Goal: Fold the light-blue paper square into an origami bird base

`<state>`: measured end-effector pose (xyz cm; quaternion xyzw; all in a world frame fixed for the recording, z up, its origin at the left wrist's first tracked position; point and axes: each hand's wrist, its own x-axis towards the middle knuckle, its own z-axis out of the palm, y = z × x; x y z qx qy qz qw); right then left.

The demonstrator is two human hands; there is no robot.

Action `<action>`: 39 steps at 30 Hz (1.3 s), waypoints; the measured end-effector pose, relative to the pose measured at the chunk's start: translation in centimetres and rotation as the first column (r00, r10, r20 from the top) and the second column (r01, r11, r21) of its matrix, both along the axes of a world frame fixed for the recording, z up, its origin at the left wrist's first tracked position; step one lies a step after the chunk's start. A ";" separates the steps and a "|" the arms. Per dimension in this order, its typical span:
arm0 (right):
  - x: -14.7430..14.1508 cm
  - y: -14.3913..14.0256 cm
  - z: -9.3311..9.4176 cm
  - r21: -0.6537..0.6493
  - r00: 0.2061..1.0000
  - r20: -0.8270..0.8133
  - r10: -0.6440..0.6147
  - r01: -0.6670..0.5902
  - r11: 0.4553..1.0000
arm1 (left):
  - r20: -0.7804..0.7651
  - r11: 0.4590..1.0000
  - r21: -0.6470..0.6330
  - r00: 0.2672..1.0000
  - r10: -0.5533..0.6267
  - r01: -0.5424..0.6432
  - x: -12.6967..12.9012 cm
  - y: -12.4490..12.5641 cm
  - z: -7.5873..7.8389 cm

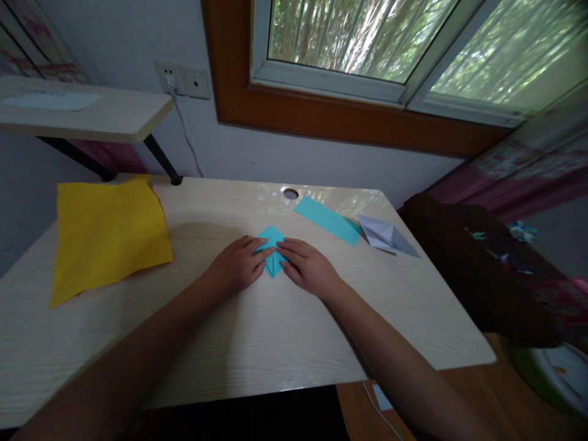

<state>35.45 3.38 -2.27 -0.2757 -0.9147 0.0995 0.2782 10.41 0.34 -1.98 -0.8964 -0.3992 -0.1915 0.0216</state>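
- Hands, left and right, press a blue fold from either side, equally near, fingers slightly spread; any pinch cannot be told.
- Between them, the fold points one corner away from the person, one toward.
- Beyond the right: slanting blue strip, white fold at its right end.
- Far left on the worktop: yellow sheet.

The left hand and right hand hide parts of the blue folded paper at its sides; its finest creases are too small to tell. Nearer than the grip, both arms leave the bottom edge. Beyond it, the top edge cuts the window. Far right of the hands, small things blur past naming.
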 end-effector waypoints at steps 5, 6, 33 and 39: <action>0.0 0.3 -0.4 -0.011 0.998 0.057 -0.004 0.004 1.000 | 0.023 1.000 0.007 0.999 -0.027 0.027 -0.2 0.1 -0.2; 0.0 0.3 -0.4 -0.009 0.998 0.062 -0.001 0.001 1.000 | 0.022 1.000 0.012 0.999 -0.029 0.029 -0.3 0.1 -0.3; -0.5 0.8 -0.5 -0.043 0.998 0.066 0.019 -0.016 0.999 | 0.005 0.973 -0.067 0.975 -0.220 0.220 -3.1 -0.7 -0.8; -0.3 0.7 -0.6 -0.054 0.997 0.076 0.025 -0.021 0.998 | 0.053 0.958 -0.107 0.964 -0.262 0.266 -3.6 -1.1 -0.3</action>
